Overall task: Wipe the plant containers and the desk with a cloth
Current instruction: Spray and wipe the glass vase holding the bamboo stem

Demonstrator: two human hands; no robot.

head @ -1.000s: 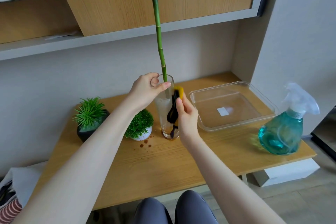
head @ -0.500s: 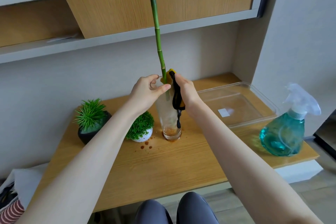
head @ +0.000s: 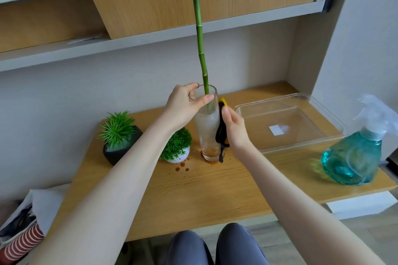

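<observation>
Tall glass (head: 207, 127) stands upright on the table (head: 193, 187), centre back, just beside the small white pot (head: 175, 158); dark pot (head: 117, 150) further left. One long green stalk (head: 199, 34) rises from the glass, leaning slightly off vertical.

Left hand (head: 183, 107): grip closed on the rim, thumb on the near side, fingers curled over the far side. Right hand (head: 233, 129): fingers closed round a dark cloth (head: 220, 133) with a yellow edge, cloth pressed to the right wall of the glass at mid height; a strand hangs down to the base.

Handling, judged: glass is rigid, thin-walled, breakable; wall looks wet or misted, so probably slippery. Tall with a narrow foot, and the stalk adds leverage, so it would tip under sideways wiping. Rim hold seems right for steadying. Cloth is soft and conforms.

Brown residue in the glass bottom; brown drops (head: 182, 166) on the table near the white pot, unwiped. Spray bottle (head: 353, 157) and clear tray (head: 305, 144) to the right
</observation>
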